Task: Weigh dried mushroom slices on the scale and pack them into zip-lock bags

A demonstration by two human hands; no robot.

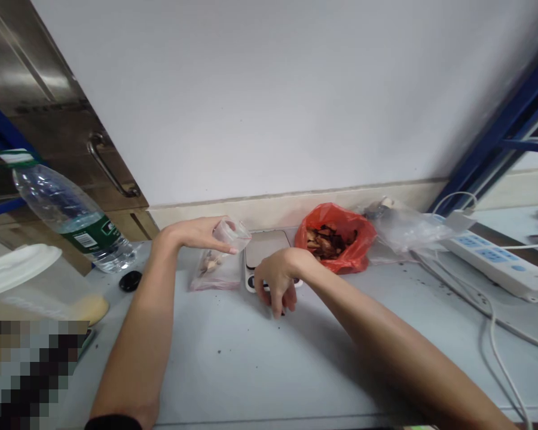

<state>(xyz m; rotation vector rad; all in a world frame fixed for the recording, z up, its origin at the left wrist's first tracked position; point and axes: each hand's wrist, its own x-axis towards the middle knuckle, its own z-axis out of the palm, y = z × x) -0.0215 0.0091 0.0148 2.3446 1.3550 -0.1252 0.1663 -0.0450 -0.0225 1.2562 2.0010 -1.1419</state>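
Note:
My left hand (pixel 206 233) is closed on a small clear plastic bag (pixel 234 235), holding it up with its mouth spread. Below that lies another clear zip bag (pixel 219 276) with some pale brown pieces inside, flat on the table. My right hand (pixel 278 278) hangs over the front edge of a white kitchen scale (pixel 265 243), fingers bent down and together. A tiny dark bit shows at its fingertips, too small to name. Behind my right wrist stands an open red plastic bag (pixel 363 239) filled with brown dried pieces (pixel 325 240).
On the left are a water bottle (pixel 78 212), a lidded plastic cup (pixel 36 286) and a round black cap (pixel 130 280). To the right lie a clear bag (pixel 399 230), a white power strip (pixel 497 257) and cables (pixel 493 328). Dark crumbs dot the table; a wall rises behind.

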